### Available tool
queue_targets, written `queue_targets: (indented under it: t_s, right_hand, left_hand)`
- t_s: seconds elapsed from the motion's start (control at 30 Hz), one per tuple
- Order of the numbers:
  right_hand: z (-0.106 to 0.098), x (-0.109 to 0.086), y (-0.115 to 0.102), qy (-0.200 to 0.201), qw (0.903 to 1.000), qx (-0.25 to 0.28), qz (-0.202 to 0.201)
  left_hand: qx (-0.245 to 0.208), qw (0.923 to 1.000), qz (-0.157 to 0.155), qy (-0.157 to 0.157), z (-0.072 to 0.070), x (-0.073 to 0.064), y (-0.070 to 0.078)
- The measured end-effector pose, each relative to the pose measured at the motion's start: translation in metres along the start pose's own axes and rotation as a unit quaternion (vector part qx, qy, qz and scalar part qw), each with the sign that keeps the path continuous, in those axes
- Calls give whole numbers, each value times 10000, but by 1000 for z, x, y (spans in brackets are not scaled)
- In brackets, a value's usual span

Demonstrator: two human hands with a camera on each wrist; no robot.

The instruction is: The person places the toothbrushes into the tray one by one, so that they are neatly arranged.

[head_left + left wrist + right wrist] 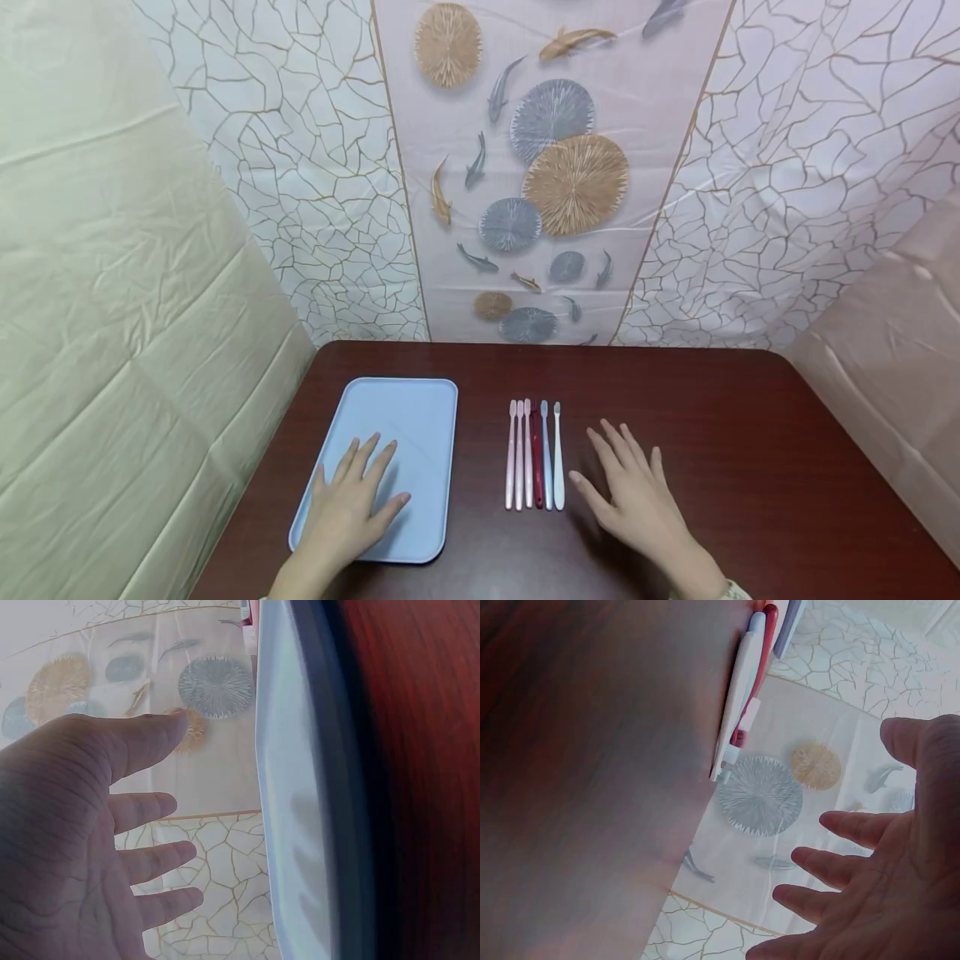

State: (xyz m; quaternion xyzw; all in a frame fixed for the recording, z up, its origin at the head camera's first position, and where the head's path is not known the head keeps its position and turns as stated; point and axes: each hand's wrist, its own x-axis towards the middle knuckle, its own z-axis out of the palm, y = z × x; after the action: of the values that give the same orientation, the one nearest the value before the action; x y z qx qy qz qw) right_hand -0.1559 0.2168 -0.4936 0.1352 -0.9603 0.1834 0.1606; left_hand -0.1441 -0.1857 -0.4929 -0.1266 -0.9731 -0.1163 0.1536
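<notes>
Several toothbrushes lie side by side on the dark table, heads pointing to the far edge. From the left come pink toothbrushes, then a red toothbrush, a light blue toothbrush and a white toothbrush. My left hand hovers over the light blue tray, fingers spread and holding nothing; its shadow falls on the tray in the left wrist view. To the right of the white toothbrush, my right hand is held above the table with its fingers spread, gripping nothing.
The dark red-brown table has rounded far corners. Behind it hangs a patterned cloth with fish and round leaf shapes. Pale cloth walls close in the left and right sides.
</notes>
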Motion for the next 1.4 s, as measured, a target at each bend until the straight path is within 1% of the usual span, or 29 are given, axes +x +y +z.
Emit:
queue_targets:
  t_s: [0.1, 0.2, 0.27, 0.33, 0.4, 0.47, 0.53, 0.57, 0.7, 0.77, 0.9, 0.97, 1.07, 1.17, 1.23, 1.33, 1.4]
  right_hand:
    - [2, 2, -2, 9, 10000, -13, -31]
    - [6, 6, -7, 111, 9999, -29, -117]
    - [11, 11, -13, 188, 9997, -22, -172]
    - [16, 18, -21, 209, 9996, 62, -192]
    - [22, 26, -32, 97, 9997, 185, -124]
    - [29, 36, -45, -117, 9994, 323, -37]
    - [37, 45, -57, -387, 9984, 419, -2]
    - [41, 49, -63, -522, 9977, 436, -14]
    - [53, 62, -79, -1069, 9923, 618, 61]
    - [57, 68, -82, -1234, 9906, 548, 205]
    - [65, 77, -84, -1281, 9905, 196, 450]
    - [70, 80, -84, -1325, 9895, 96, 563]
    - [76, 84, -86, -1424, 9879, 71, 606]
    - [81, 86, -89, -1498, 9872, 50, 549]
    - [82, 88, -91, -1500, 9874, 75, 493]
    - [82, 89, -93, -1486, 9874, 169, 511]
    - [82, 90, -94, -1506, 9864, 357, 552]
  left_hand:
    - [-103, 9999, -104, -89, -2, 1, -5]
    - [-293, 9989, -368, -69, -6, 1, -20]
    - [-476, 9961, -720, -158, -12, 0, -35]
    - [-661, 9902, -1170, -378, -19, -1, -51]
    - [-763, 9827, -1554, -661, -23, -4, -65]
    - [-791, 9768, -1799, -852, -24, -8, -77]
    - [-836, 9737, -1911, -918, -21, -14, -86]
    - [-880, 9732, -1918, -909, -18, -16, -89]
    - [-1090, 9708, -1979, -803, -9, -24, -95]
    - [-1160, 9706, -1994, -693, -5, -25, -98]
    - [-1259, 9701, -2022, -477, 0, -25, -105]
    - [-1312, 9683, -2076, -450, 2, -25, -108]
    - [-1445, 9634, -2207, -472, 3, -27, -113]
    - [-1660, 9553, -2396, -496, 5, -28, -119]
    - [-1846, 9476, -2560, -502, 7, -29, -123]
    - [-2290, 9285, -2878, -518, 10, -29, -127]
    - [-2548, 9155, -3069, -533, 11, -29, -128]
